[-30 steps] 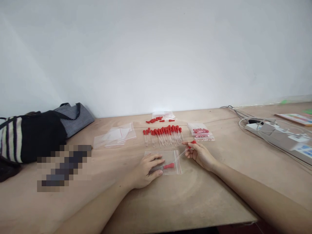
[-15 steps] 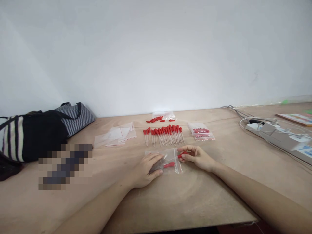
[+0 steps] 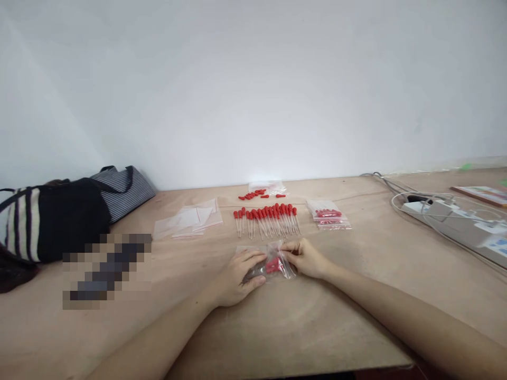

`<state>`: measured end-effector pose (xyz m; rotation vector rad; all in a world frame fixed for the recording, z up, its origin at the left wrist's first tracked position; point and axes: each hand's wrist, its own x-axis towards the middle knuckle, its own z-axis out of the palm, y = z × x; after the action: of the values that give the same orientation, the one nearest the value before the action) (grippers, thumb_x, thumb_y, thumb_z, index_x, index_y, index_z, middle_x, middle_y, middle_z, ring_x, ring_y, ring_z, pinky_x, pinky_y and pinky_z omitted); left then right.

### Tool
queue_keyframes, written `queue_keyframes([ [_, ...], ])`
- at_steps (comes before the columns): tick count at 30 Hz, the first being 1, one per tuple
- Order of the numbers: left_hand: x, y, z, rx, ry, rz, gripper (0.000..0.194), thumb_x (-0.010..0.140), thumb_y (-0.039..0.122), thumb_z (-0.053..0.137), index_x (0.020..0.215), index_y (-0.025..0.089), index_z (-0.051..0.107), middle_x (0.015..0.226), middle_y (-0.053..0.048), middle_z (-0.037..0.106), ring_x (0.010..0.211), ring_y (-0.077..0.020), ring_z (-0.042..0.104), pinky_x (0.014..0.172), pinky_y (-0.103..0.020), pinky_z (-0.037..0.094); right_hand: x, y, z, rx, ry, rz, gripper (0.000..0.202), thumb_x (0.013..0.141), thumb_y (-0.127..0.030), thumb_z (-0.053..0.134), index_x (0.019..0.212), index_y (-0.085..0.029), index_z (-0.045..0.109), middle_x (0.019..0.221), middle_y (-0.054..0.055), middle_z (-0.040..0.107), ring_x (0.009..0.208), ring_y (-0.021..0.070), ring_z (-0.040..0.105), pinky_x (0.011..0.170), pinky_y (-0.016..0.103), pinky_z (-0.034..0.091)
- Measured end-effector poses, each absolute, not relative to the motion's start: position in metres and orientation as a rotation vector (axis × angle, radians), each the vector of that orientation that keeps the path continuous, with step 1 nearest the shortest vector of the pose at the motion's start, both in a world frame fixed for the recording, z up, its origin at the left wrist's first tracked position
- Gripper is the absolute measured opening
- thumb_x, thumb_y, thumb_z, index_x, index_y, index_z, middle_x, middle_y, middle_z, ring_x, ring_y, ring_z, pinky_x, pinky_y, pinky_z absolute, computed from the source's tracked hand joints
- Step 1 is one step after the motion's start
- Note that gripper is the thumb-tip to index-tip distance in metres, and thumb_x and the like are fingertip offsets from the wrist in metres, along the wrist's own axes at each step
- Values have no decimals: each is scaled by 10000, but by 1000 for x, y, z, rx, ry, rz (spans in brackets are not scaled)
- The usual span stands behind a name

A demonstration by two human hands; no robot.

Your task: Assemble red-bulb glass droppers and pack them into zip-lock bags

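A clear plastic zip bag lies on the table in front of me, its mouth to the right. Inside it are red-bulbed droppers, the bulbs side by side near the opening. My left hand holds the bag from the left, fingers over its top and thumb along the near edge. At the mouth, my right hand has its fingers bent together on the film, close to the bulbs; its fingertips are partly hidden. Just beyond, several glass droppers with red bulbs lie in a row.
Flat bags lie at left and filled bags at right. Loose red bulbs lie by another bag near the wall. A black bag sits far left; a power strip with cables is on the right.
My right hand has moved left to the bag's mouth, and the dropper it held now has its red bulb inside, beside the other. My left hand has stayed in place.
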<state>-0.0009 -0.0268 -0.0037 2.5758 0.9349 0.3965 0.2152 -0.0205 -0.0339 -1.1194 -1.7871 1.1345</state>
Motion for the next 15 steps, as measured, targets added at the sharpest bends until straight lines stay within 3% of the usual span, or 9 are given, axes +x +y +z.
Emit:
queue_keyframes([
  [2, -1, -27, -3, 2579, 933, 394, 394, 809, 327, 481, 1188, 221, 454, 1253, -70, 469, 1156, -217, 409, 996, -425, 284, 223, -15, -30, -1213, -1756, 1178, 261, 740, -359, 501, 787, -156, 658, 563, -18, 600, 353, 60, 430, 363, 183, 348],
  [4, -1, -27, -3, 2584, 945, 388, 398, 812, 331, 478, 1196, 230, 449, 1257, -67, 465, 1161, -217, 402, 994, -423, 286, 234, -4, -25, -1429, -1653, 1006, 218, 725, -304, 505, 778, -138, 637, 561, -14, 596, 328, 55, 414, 344, 180, 336],
  [8, -2, -27, -2, 2582, 947, 353, 398, 822, 336, 461, 1206, 234, 443, 1262, -65, 458, 1161, -211, 400, 972, -402, 323, 250, 29, -14, -1815, -1509, 566, 147, 681, -194, 520, 779, -128, 607, 592, 10, 608, 433, 82, 506, 442, 183, 383],
  [15, -3, -26, -3, 2563, 932, 352, 405, 817, 331, 468, 1201, 204, 448, 1258, -77, 458, 1169, -217, 390, 984, -404, 310, 245, 70, -4, -2065, -1515, 459, 45, 600, -121, 589, 636, -122, 616, 506, 79, 586, 593, 190, 590, 521, 224, 393],
])
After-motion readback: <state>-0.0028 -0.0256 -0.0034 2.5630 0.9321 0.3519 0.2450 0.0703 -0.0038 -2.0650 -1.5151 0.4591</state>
